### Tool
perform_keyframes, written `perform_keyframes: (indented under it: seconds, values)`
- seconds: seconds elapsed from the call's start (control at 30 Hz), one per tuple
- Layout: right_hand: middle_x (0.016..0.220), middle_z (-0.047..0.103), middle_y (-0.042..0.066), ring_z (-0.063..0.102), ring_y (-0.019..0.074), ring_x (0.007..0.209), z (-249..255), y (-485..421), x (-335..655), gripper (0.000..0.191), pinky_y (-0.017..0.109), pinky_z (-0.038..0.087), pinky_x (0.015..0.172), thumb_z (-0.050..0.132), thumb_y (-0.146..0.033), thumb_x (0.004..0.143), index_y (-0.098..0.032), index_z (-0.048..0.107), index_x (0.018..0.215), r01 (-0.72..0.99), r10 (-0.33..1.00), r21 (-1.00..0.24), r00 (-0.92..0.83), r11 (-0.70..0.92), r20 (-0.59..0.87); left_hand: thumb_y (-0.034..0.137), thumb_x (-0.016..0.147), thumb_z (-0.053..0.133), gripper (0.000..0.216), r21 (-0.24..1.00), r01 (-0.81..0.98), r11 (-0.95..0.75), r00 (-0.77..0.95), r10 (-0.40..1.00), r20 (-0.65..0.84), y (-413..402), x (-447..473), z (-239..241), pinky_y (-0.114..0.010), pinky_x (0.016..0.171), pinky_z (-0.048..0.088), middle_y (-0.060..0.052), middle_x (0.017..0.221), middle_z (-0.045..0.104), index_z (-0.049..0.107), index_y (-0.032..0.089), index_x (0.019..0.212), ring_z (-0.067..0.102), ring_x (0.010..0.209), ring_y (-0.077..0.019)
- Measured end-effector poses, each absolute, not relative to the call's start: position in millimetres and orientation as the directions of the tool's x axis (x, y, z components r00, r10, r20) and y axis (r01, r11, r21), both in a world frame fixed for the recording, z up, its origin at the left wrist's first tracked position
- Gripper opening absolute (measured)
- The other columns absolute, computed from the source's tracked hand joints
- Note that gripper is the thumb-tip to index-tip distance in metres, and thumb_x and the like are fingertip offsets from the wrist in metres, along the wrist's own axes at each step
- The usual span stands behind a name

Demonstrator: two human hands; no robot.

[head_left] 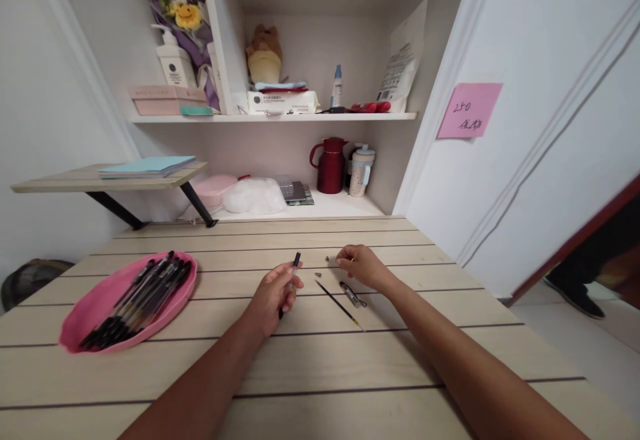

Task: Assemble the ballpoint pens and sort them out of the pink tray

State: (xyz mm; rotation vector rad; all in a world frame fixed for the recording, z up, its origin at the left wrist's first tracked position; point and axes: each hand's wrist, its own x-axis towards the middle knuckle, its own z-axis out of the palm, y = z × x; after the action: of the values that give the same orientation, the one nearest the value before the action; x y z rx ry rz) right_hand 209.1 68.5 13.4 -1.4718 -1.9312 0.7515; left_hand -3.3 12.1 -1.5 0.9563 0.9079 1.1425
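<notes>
Gripping a black-ended pen (297,259), tilted and mostly hidden by curled fingers, the left hand (273,290) sits left of the loose parts; the right hand (361,264) is just beside a tiny metal bit (327,259), fingertips bunched, can't tell if pinching anything. Looks partway to me: refill (336,303) out, clear-and-silver piece (353,295) and another small bit (318,275) lying separate, none joined yet. Pink tray (97,297) at left holds heaped pens (145,307), well apart from both hands.

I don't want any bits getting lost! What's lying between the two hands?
In the head view, two tiny pieces and the far end of a thin pen refill lie between the left hand and the right hand.
</notes>
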Motion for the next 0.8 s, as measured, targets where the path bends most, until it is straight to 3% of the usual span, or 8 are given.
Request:
perform_keyframes:
  seconds: [0.17,0.3,0.37,0.43,0.5,0.63,0.7,0.8]
  values:
    - [0.065,0.063,0.003,0.056,0.0144,0.061,27,46,191,0.014,0.021,0.035,0.051,0.054,-0.03,0.065,-0.018,0.062,0.064,0.827,0.936,-0.453,-0.349,0.334,0.052,0.04,0.07,0.055,0.039,0.951,-0.279,0.135,0.176,0.981,-0.088,11,-2,-1,-0.015,0.031,0.018,0.004,0.057,0.051,0.053,0.015,0.101,0.033,0.033,-0.0014]
    - [0.076,0.066,0.01,0.059,0.0213,0.07,24,28,166,0.016,0.026,0.037,0.056,0.054,-0.027,0.065,-0.017,0.065,0.071,0.934,0.951,-0.188,-0.311,0.304,-0.004,0.039,0.071,0.055,0.036,0.959,-0.254,0.124,0.194,0.978,-0.075,11,-3,-2,-0.015,0.031,0.019,0.004,0.057,0.051,0.054,0.015,0.098,0.035,0.033,-0.0014]
    - [0.077,0.066,0.013,0.06,0.0226,0.071,22,25,159,0.015,0.027,0.038,0.057,0.052,-0.02,0.064,-0.015,0.064,0.071,0.945,0.956,-0.147,-0.292,0.291,0.015,0.039,0.071,0.054,0.035,0.963,-0.242,0.121,0.205,0.976,-0.071,10,-3,-3,-0.015,0.032,0.02,0.004,0.057,0.051,0.055,0.015,0.097,0.036,0.034,-0.0017]
    - [0.074,0.066,0.012,0.06,0.0212,0.068,23,26,158,0.012,0.026,0.038,0.055,0.051,-0.017,0.063,-0.014,0.062,0.066,0.926,0.956,-0.238,-0.29,0.293,0.047,0.039,0.072,0.053,0.034,0.965,-0.235,0.116,0.22,0.974,-0.063,9,-3,-3,-0.015,0.032,0.021,0.004,0.057,0.051,0.055,0.015,0.097,0.037,0.035,-0.002]
    - [0.065,0.064,0.009,0.058,0.0168,0.059,28,32,163,0.01,0.024,0.038,0.051,0.05,-0.018,0.064,-0.014,0.059,0.062,0.836,0.958,-0.477,-0.28,0.271,0.054,0.038,0.072,0.053,0.034,0.968,-0.226,0.113,0.238,0.97,-0.058,8,-3,-3,-0.015,0.032,0.021,0.004,0.057,0.051,0.055,0.015,0.097,0.038,0.035,-0.0022]
    - [0.057,0.06,0.001,0.049,0.0086,0.042,43,45,177,0.019,0.019,0.034,0.04,0.049,-0.027,0.07,-0.015,0.055,0.083,0.278,0.98,-0.945,-0.147,0.174,0.137,0.036,0.071,0.054,0.032,0.972,-0.204,0.121,0.262,0.963,-0.065,7,-2,-1,-0.015,0.032,0.02,0.004,0.057,0.051,0.057,0.015,0.094,0.038,0.035,-0.0022]
    - [0.06,0.058,0.0,0.05,0.0079,0.043,48,47,181,0.026,0.018,0.035,0.039,0.053,-0.03,0.069,-0.015,0.053,0.09,0.011,0.974,-0.974,-0.031,0.226,0.226,0.035,0.071,0.054,0.03,0.972,-0.197,0.127,0.274,0.959,-0.07,6,-1,0,-0.016,0.033,0.02,0.003,0.057,0.051,0.058,0.014,0.092,0.037,0.036,-0.0021]
    - [0.063,0.056,-0.001,0.052,0.0081,0.048,51,46,182,0.027,0.019,0.04,0.042,0.056,-0.032,0.069,-0.015,0.053,0.089,-0.182,0.949,-0.932,0.094,0.313,0.301,0.033,0.071,0.054,0.027,0.973,-0.187,0.133,0.291,0.954,-0.074,5,-1,1,-0.016,0.033,0.02,0.003,0.056,0.051,0.059,0.014,0.089,0.037,0.036,-0.0022]
